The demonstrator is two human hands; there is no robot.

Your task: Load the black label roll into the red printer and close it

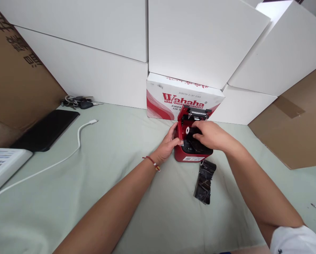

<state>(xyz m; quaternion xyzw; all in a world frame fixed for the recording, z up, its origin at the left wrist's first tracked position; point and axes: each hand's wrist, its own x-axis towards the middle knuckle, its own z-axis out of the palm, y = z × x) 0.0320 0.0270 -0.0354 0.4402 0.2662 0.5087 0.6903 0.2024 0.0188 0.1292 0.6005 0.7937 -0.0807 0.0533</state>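
A small red label printer (193, 157) stands on the green cloth with its lid (196, 112) raised. My left hand (167, 146) grips the left wall of the printer, its thumb over the front left edge. Inside the open body, my right hand (208, 134) has its fingers closed round a black ribbon roll with a white core (188, 130). Part of the roll is hidden under the fingers. Just in front of the printer lies a used black ribbon (206, 181), crumpled and partly unwound from its own small core.
A Wahaha carton (160, 102) stands right behind the printer, against stacked white boxes (94, 67). Brown cardboard (292, 120) bounds the right side. At the left are keys (79, 102), a black tablet-like slab (48, 130), a white cable (78, 141) and a white device (8, 169).
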